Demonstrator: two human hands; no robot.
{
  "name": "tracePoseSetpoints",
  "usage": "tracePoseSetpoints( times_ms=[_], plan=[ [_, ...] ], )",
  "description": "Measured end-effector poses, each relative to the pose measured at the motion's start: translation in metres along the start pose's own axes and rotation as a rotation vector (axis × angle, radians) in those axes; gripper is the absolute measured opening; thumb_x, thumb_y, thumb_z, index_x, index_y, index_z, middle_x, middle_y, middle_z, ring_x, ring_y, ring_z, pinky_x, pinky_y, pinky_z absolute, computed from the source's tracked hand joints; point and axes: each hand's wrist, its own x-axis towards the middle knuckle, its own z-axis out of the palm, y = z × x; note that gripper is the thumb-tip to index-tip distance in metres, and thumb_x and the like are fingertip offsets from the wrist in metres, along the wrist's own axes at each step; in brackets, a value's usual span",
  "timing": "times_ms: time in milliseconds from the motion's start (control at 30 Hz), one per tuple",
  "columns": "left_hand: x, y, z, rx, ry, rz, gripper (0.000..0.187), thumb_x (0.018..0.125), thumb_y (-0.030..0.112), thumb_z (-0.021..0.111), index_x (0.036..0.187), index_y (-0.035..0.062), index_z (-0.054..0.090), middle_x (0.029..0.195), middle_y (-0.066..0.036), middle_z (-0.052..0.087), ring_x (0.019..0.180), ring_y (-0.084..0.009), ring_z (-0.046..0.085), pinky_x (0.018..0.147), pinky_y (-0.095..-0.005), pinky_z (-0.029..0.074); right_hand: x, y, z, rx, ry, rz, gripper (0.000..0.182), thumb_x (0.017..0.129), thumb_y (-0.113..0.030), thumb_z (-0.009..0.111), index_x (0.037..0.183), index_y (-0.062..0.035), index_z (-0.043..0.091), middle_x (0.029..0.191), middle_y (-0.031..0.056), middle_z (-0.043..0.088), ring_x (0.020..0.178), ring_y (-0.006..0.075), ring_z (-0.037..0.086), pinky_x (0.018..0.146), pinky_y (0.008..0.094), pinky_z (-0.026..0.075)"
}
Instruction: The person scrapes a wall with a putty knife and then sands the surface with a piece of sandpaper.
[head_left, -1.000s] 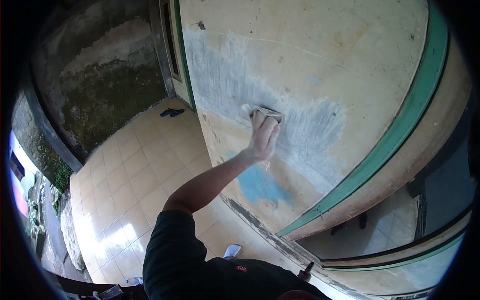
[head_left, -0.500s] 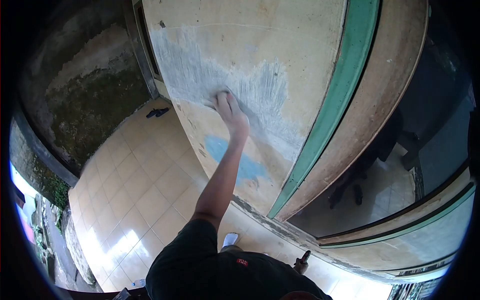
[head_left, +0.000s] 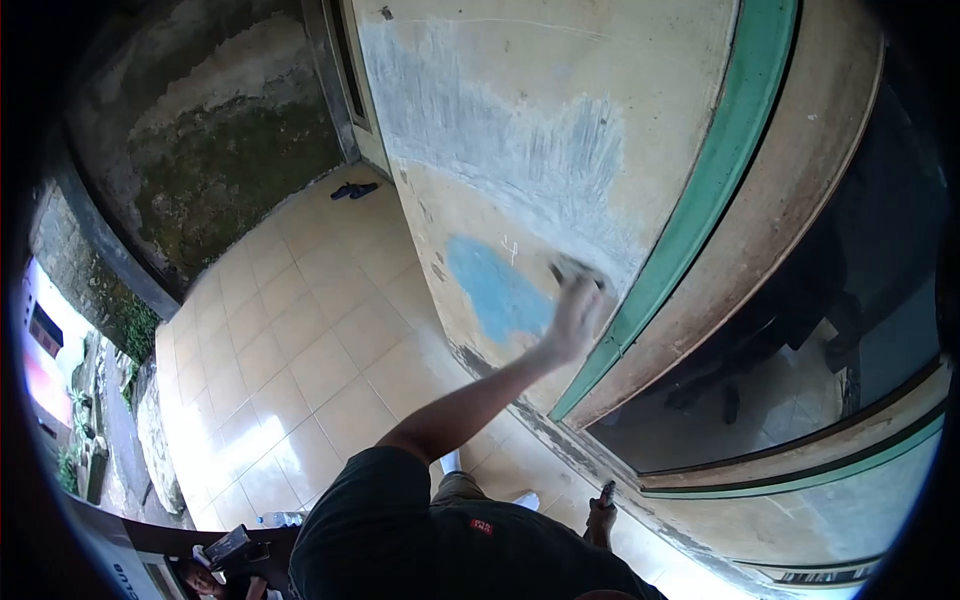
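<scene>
My left hand [head_left: 578,312] is pressed to the lower right of the pale wall [head_left: 660,120], close to the green strip [head_left: 690,190]. Its fingers are bent over a small dark piece, blurred and mostly hidden under them. Whitish-grey scuffed patches [head_left: 500,140] spread over the wall above, and a light blue patch [head_left: 495,290] lies to the hand's left. Low at the right, near my body, my right hand [head_left: 601,518] is closed round a short dark object [head_left: 608,492] that points up.
Dark sandals [head_left: 354,190] lie on the tiled floor [head_left: 310,330] by the mossy wall [head_left: 220,190]. A dark glass pane [head_left: 790,360] is at the right. At the lower left are a clear bottle [head_left: 280,519] and a person [head_left: 205,582].
My left hand has moved down and right across the wall, from the scuffed patch to beside the green strip. The view has shifted, and a person now shows at the lower left.
</scene>
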Motion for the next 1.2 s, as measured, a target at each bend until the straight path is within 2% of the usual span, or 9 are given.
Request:
tracePoseSetpoints(
  times_ms=[133, 333, 433, 600, 833, 933, 1033, 1100, 1200],
  plan=[
    [-0.126, -0.045, -0.010, -0.026, -0.007, -0.317, 0.011, 0.087, 0.003, 0.049, 0.095, -0.0025, 0.053, 0.098, -0.017, 0.047, 0.092, -0.0303, 0.048, 0.082, -0.0342, 0.039, -0.009, -0.036, 0.021, -0.084, -0.163, -0.002, 0.024, 0.073, -0.023, 0.070, 0.065, -0.0054, 0.056, 0.051, 0.0020, 0.052, 0.042, 0.0103, 0.051, 0.039, 0.0273, 0.039],
    [-0.201, -0.081, -0.130, -0.392, 0.263, -0.876, 0.022, 0.091, 0.010, 0.048, 0.101, -0.0050, 0.060, 0.088, -0.005, 0.061, 0.082, -0.0098, 0.055, 0.074, -0.0234, 0.044, -0.049, -0.110, 0.084, 0.129, -0.521, -0.078, 0.035, 0.087, -0.035, 0.059, 0.098, -0.0029, 0.053, 0.070, 0.0003, 0.051, 0.056, 0.0088, 0.046, 0.051, 0.0273, 0.040],
    [-0.209, -0.070, -0.181, -0.486, 0.408, -1.009, 0.024, 0.089, 0.011, 0.050, 0.066, 0.0079, 0.046, 0.071, 0.001, 0.052, 0.067, -0.0082, 0.050, 0.069, -0.0229, 0.046, -0.074, -0.147, 0.134, 0.114, -0.482, -0.116, 0.029, 0.092, -0.033, 0.052, 0.107, -0.0081, 0.046, 0.066, -0.0024, 0.043, 0.053, 0.0061, 0.040, 0.049, 0.0209, 0.037],
    [-0.259, -0.107, -0.262, -0.466, 0.509, -1.099, 0.023, 0.088, 0.010, 0.050, 0.066, 0.0096, 0.041, 0.061, 0.001, 0.046, 0.055, -0.0084, 0.046, 0.057, -0.0277, 0.048, -0.141, -0.239, 0.196, -0.122, -0.711, -0.451, 0.029, 0.090, -0.032, 0.056, 0.101, -0.0055, 0.053, 0.074, 0.0038, 0.052, 0.063, 0.0090, 0.048, 0.057, 0.0250, 0.042],
    [-0.287, -0.113, -0.363, -0.501, 0.374, -1.447, 0.031, 0.088, 0.015, 0.049, 0.062, 0.0146, 0.032, 0.038, 0.001, 0.028, 0.028, -0.0135, 0.025, 0.032, -0.0319, 0.034, -0.202, -0.272, 0.297, -0.141, -0.594, -1.006, 0.041, 0.076, -0.025, 0.072, 0.109, -0.0048, 0.059, 0.097, 0.0138, 0.060, 0.090, 0.0269, 0.056, 0.078, 0.0393, 0.043],
    [-0.309, -0.136, -0.401, -0.772, 0.260, -1.655, 0.027, 0.087, 0.023, 0.050, 0.065, 0.0163, 0.035, 0.044, 0.002, 0.031, 0.031, -0.0123, 0.027, 0.032, -0.0289, 0.030, -0.221, -0.286, 0.323, -0.127, -0.343, -1.173, 0.041, 0.075, -0.022, 0.073, 0.109, -0.0044, 0.059, 0.087, 0.0095, 0.061, 0.078, 0.0203, 0.057, 0.070, 0.0344, 0.045],
    [-0.299, -0.137, -0.406, -0.748, 0.331, -1.833, 0.028, 0.085, 0.031, 0.054, 0.065, 0.0169, 0.040, 0.047, 0.003, 0.031, 0.035, -0.0124, 0.031, 0.045, -0.0309, 0.041, -0.242, -0.303, 0.330, 0.022, -0.601, -0.678, 0.040, 0.077, -0.021, 0.072, 0.111, -0.0035, 0.059, 0.072, 0.0086, 0.057, 0.065, 0.0148, 0.056, 0.060, 0.0306, 0.045],
    [-0.304, -0.151, -0.407, -0.795, 0.417, -1.951, 0.035, 0.082, 0.046, 0.060, 0.071, 0.0168, 0.043, 0.059, -0.001, 0.041, 0.055, -0.0149, 0.045, 0.057, -0.0437, 0.045, -0.248, -0.306, 0.334, 0.025, -0.549, -0.652, 0.039, 0.079, -0.021, 0.070, 0.112, -0.0037, 0.057, 0.068, 0.0068, 0.056, 0.060, 0.0121, 0.053, 0.055, 0.0279, 0.043],
    [-0.262, -0.132, -0.390, -0.901, 0.328, -1.894, 0.039, 0.079, 0.051, 0.063, 0.073, 0.0173, 0.044, 0.057, -0.001, 0.044, 0.050, -0.0158, 0.045, 0.053, -0.0414, 0.045, -0.252, -0.314, 0.335, 0.199, -0.587, -0.447, 0.036, 0.083, -0.019, 0.066, 0.114, -0.0048, 0.054, 0.067, 0.0044, 0.055, 0.055, 0.0096, 0.052, 0.052, 0.0241, 0.043]
  ],
)
